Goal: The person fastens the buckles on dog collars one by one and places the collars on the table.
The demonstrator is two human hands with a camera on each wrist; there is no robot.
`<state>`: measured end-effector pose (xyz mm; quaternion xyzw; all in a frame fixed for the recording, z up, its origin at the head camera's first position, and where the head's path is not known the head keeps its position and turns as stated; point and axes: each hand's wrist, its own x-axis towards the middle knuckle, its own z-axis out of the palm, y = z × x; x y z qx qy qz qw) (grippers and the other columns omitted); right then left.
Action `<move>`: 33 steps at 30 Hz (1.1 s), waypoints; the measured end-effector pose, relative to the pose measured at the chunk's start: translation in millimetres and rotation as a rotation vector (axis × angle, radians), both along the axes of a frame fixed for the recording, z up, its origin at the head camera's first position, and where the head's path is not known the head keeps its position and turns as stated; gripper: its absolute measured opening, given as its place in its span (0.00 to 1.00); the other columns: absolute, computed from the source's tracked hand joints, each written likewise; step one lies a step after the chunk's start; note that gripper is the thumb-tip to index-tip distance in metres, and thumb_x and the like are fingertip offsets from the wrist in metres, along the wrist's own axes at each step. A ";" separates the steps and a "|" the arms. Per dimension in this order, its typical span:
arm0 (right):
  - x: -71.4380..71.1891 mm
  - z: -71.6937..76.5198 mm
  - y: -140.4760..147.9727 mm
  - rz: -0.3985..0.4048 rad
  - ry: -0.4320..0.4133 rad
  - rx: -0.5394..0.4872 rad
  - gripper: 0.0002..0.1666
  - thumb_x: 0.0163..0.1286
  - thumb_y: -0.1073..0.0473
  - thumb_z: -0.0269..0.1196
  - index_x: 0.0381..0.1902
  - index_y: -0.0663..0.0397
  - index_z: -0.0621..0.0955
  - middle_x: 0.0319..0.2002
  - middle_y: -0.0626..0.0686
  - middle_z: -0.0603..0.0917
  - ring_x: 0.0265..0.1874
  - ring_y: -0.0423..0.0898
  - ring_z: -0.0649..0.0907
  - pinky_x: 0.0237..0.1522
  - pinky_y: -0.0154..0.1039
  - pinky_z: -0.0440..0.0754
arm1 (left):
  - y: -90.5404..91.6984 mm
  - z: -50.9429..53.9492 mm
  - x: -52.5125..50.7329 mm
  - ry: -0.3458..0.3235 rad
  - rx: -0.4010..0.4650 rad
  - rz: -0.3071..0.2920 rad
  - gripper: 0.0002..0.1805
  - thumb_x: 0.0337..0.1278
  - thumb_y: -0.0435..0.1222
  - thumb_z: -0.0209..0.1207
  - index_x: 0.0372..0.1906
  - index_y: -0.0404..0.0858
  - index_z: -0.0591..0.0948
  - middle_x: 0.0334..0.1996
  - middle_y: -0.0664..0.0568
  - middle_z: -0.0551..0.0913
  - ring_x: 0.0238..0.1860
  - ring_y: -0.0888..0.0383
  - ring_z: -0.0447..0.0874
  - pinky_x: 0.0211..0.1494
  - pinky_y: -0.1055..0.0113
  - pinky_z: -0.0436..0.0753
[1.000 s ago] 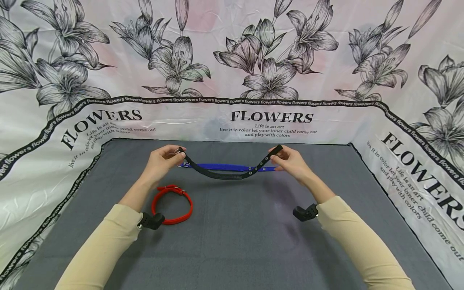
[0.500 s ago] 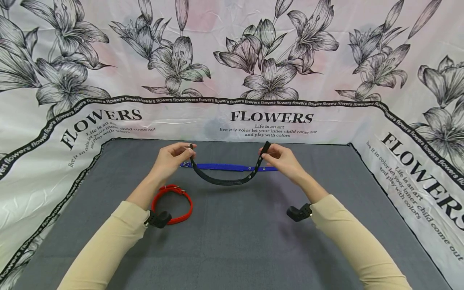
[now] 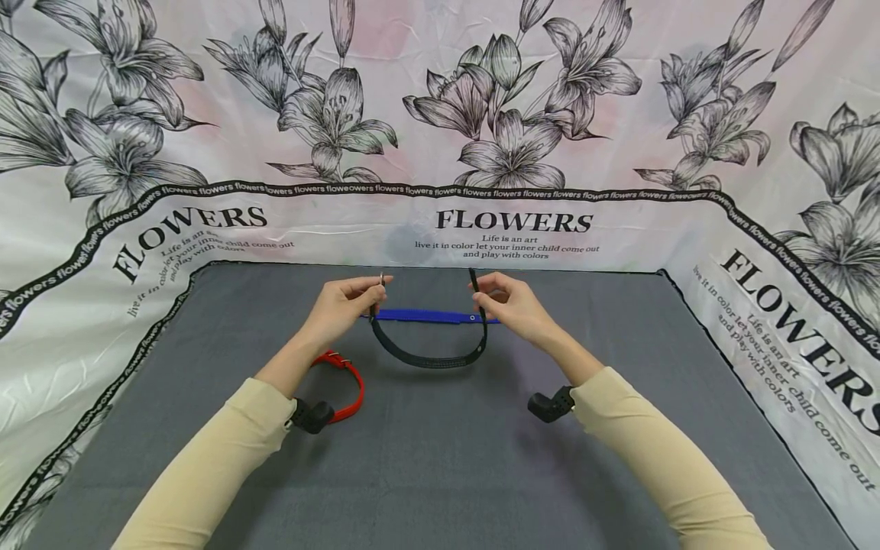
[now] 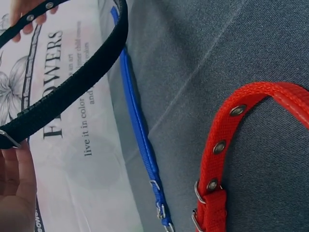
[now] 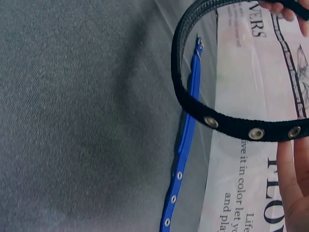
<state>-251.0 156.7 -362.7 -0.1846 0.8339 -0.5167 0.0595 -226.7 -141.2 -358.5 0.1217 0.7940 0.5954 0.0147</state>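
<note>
Holding a black collar point(image 3: 429, 362) up by its two ends, a person keeps it hanging in a U over the grey bench point(image 3: 426, 473).
Nearest come the beige sleeves point(image 3: 199, 466); beyond the left one a red collar point(image 3: 360, 389) lies looped on the left of the bench, partly hidden by the left arm. Farther off, the left hand point(image 3: 340, 309) has its fingers clamped on the black collar's buckle end, while the right hand point(image 3: 512, 305) has its fingers clamped on the eyelet end. Farther still, a blue collar point(image 3: 433, 315) lies stretched left to right on the bench, and flower-printed cloth point(image 3: 357, 229) stands at the far edge.
</note>
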 end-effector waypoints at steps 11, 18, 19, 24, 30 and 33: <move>1.4 -1.0 -15.3 0.017 0.099 0.115 0.15 0.65 0.50 0.60 0.47 0.46 0.78 0.40 0.50 0.82 0.37 0.46 0.81 0.34 0.41 0.79 | 15.0 1.7 0.9 0.041 -0.112 0.006 0.18 0.57 0.47 0.58 0.51 0.46 0.81 0.30 0.50 0.83 0.31 0.51 0.77 0.31 0.67 0.75; 4.5 -2.4 -23.5 0.007 0.161 0.170 0.15 0.64 0.51 0.61 0.47 0.47 0.76 0.38 0.49 0.79 0.35 0.44 0.80 0.33 0.39 0.78 | 24.3 1.6 2.7 0.071 -0.168 0.046 0.16 0.55 0.45 0.61 0.48 0.46 0.83 0.33 0.52 0.85 0.32 0.57 0.81 0.32 0.66 0.78; 5.4 -2.2 -24.7 0.008 0.167 0.177 0.14 0.64 0.51 0.61 0.46 0.47 0.76 0.38 0.49 0.79 0.35 0.44 0.80 0.32 0.39 0.78 | 25.3 1.7 3.0 0.075 -0.174 0.046 0.16 0.55 0.45 0.61 0.48 0.46 0.83 0.34 0.52 0.86 0.33 0.57 0.81 0.33 0.66 0.78; 8.4 -0.4 -31.3 0.047 0.198 0.192 0.12 0.63 0.52 0.62 0.43 0.46 0.77 0.38 0.48 0.80 0.34 0.43 0.80 0.33 0.39 0.78 | 30.1 1.4 3.5 0.103 -0.204 0.047 0.14 0.54 0.45 0.62 0.45 0.46 0.84 0.35 0.54 0.86 0.34 0.61 0.83 0.34 0.65 0.80; 10.4 0.5 -35.4 0.067 0.189 0.185 0.10 0.63 0.53 0.62 0.43 0.44 0.78 0.37 0.47 0.80 0.33 0.43 0.79 0.33 0.39 0.78 | 34.9 -0.2 2.4 0.126 -0.196 0.019 0.10 0.54 0.44 0.63 0.40 0.47 0.84 0.32 0.54 0.86 0.33 0.57 0.83 0.31 0.59 0.80; 11.2 0.9 -35.9 0.075 0.188 0.179 0.10 0.63 0.53 0.62 0.43 0.43 0.78 0.37 0.47 0.80 0.33 0.44 0.79 0.32 0.39 0.78 | 36.7 -1.0 2.1 0.118 -0.187 0.009 0.10 0.54 0.44 0.63 0.40 0.46 0.84 0.32 0.54 0.86 0.31 0.56 0.83 0.30 0.59 0.80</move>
